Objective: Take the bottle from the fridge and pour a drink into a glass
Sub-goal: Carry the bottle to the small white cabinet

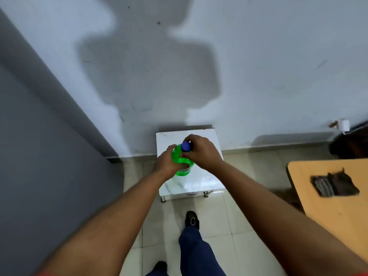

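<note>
A green plastic bottle [180, 156] with a blue cap [186, 146] stands upright over a small white table [201, 178]. My left hand [166, 162] wraps around the bottle's body from the left. My right hand [201, 151] comes in from the right, its fingers closed around the cap and neck. No glass shows in the head view; my hands hide part of the table top.
A grey surface [39, 156] rises along the left. A pale wall [258, 66] stands behind the table. A wooden desk [336, 198] with a dark cloth [338, 185] sits at the right. My legs and shoes [192, 219] stand on the tiled floor.
</note>
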